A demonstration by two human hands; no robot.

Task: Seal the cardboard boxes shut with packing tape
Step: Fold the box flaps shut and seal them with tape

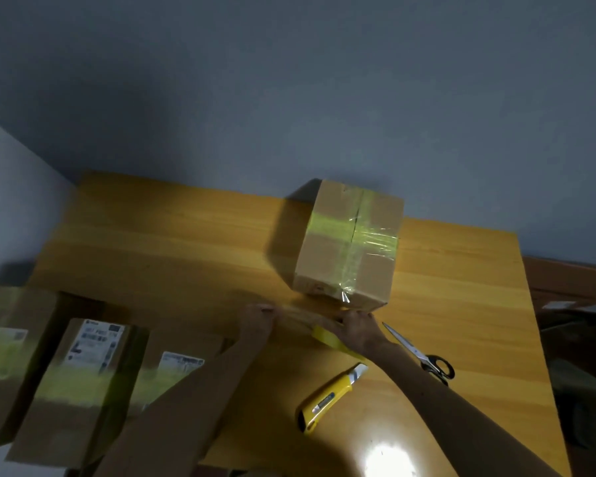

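Yellow-wood worktop (159, 235) is backed by a grey wall. Nearest lie a yellow utility knife (329, 395) and, to its right, scissors (422, 354). 3 labelled boxes (83, 380), each banded with yellowish tape, are stood at the left edge. Beyond these, a tape strip (300, 316) is stretched between the hands. Its free end appears to be pinched by the left hand (258, 320), and the tape roll (324, 335) is gripped by the curled right hand (356, 330), though the fingers are blurred. Just behind sits the cardboard box (348, 242), already crossed with tape. The strip is best kept taut, centred over the seam, pressed down from 1 edge, then smoothed before being cut.
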